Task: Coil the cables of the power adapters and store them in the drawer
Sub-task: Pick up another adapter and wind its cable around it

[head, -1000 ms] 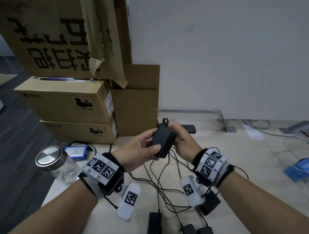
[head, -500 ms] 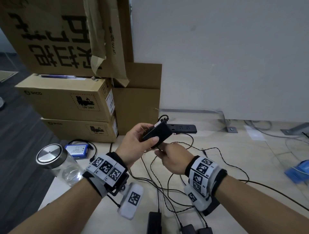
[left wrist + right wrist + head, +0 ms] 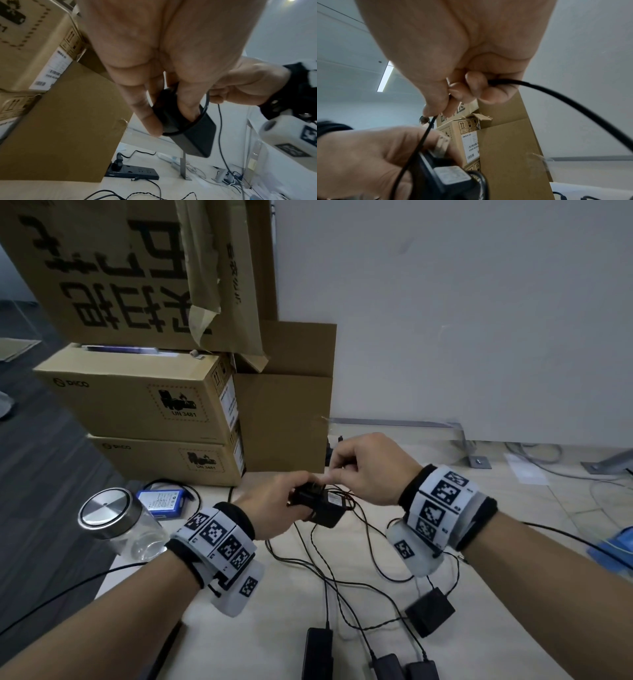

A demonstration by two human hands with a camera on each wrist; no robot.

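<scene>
My left hand (image 3: 274, 505) grips a black power adapter (image 3: 323, 505) above the table, fingers curled round its body (image 3: 192, 136), with a loop of its cable lying over one end. My right hand (image 3: 363, 467) is just above and right of it and pinches the thin black cable (image 3: 556, 94) between thumb and fingers. In the right wrist view the adapter (image 3: 447, 178) shows its white label and metal plug prongs. Several more black adapters (image 3: 430, 613) with tangled cables (image 3: 329, 573) lie on the light table (image 3: 513, 611) near me. No drawer is in view.
Stacked cardboard boxes (image 3: 144, 402) stand at the back left. A glass jar with a metal lid (image 3: 109, 515) and a blue battery pack (image 3: 161, 501) sit at the left edge. A black power strip (image 3: 133, 172) lies by the wall, and a blue object (image 3: 616, 542) at the right.
The left hand has lowered and turned the adapter. The right hand has swung from below it to above it, drawing the cable round the body.
</scene>
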